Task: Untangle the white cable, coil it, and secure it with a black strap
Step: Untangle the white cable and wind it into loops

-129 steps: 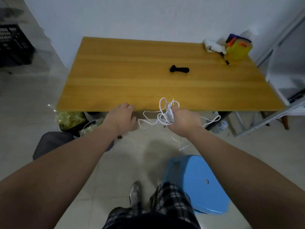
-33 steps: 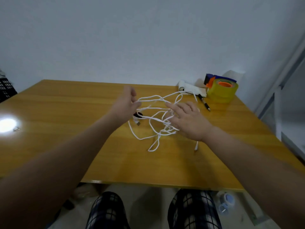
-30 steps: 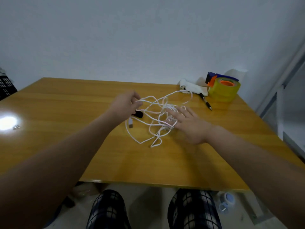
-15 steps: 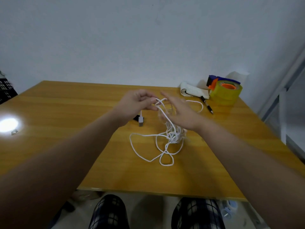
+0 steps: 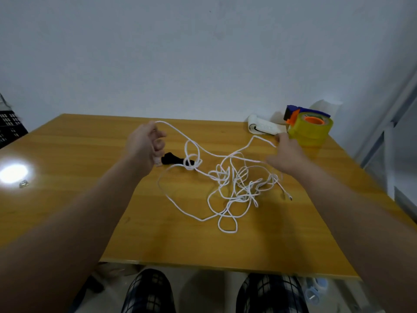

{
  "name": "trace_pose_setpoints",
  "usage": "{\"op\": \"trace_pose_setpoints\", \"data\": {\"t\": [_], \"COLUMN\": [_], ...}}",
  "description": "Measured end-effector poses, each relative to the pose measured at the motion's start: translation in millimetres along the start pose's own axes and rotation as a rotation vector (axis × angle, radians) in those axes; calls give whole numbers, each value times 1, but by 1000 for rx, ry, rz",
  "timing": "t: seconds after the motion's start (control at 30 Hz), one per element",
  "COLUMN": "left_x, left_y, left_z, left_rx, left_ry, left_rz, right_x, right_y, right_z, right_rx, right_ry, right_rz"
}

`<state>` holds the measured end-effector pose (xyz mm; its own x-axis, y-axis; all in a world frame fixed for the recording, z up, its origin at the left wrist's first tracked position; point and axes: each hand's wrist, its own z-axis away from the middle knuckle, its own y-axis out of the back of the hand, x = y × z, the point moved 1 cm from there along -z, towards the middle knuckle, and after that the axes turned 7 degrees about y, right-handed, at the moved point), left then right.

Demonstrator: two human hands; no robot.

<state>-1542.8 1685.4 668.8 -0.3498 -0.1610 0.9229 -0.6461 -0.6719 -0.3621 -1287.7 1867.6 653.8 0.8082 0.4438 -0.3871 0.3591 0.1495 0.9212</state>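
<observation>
The white cable (image 5: 228, 188) lies in a loose tangle on the wooden table (image 5: 67, 159), spread between my hands. My left hand (image 5: 144, 147) is raised above the table and closed around one stretch of the cable, with a plug end hanging below the fist. My right hand (image 5: 285, 154) is to the right and pinches another stretch of the cable, lifting it toward the far right. The black strap (image 5: 171, 159) lies on the table just right of my left hand, partly under a small loop of cable.
A yellow tape roll in a blue and orange dispenser (image 5: 310, 129) and a white roll (image 5: 261, 127) stand at the far right corner. A small metal piece (image 5: 23, 183) lies at the left. A grey frame (image 5: 388, 136) stands right of the table.
My hands have moved apart, left hand to the left and right hand to the far right, pulling the bunched cable out into a wider, looser tangle across the table.
</observation>
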Motion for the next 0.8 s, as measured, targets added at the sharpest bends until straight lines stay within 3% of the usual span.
{"op": "trace_pose_setpoints", "data": {"t": [0.07, 0.13, 0.17, 0.23, 0.33, 0.47, 0.67, 0.73, 0.8], "left_x": [-1, 0, 2, 5, 9, 16, 7, 6, 5], "left_y": [-14, -29, -36, -45, -52, -40, -6, -2, -4], "left_z": [9, 19, 23, 29, 33, 29, 14, 11, 11], "left_rx": [-137, -251, -295, -366, -410, -220, 34, 40, -5], "left_ry": [-9, -19, -26, -39, -56, -114, -134, -121, -116], "left_rz": [-63, -83, -77, -60, -38, 25, 78, 94, 76], "right_x": [-17, -42, -54, -75, -86, -77, -58, -56, -55], "right_y": [-2, -2, -4, -18, -44, -52, -30, -22, -21], "right_z": [9, 26, 34, 47, 51, 42, 34, 34, 34], "right_rx": [26, 151, 137, -71, -254, -95, 78, 27, -55], "right_ry": [114, 395, 519, 607, 572, 515, 330, 277, 292], "right_rz": [80, -114, -283, -544, -619, -686, -1115, -1251, -1230]}}
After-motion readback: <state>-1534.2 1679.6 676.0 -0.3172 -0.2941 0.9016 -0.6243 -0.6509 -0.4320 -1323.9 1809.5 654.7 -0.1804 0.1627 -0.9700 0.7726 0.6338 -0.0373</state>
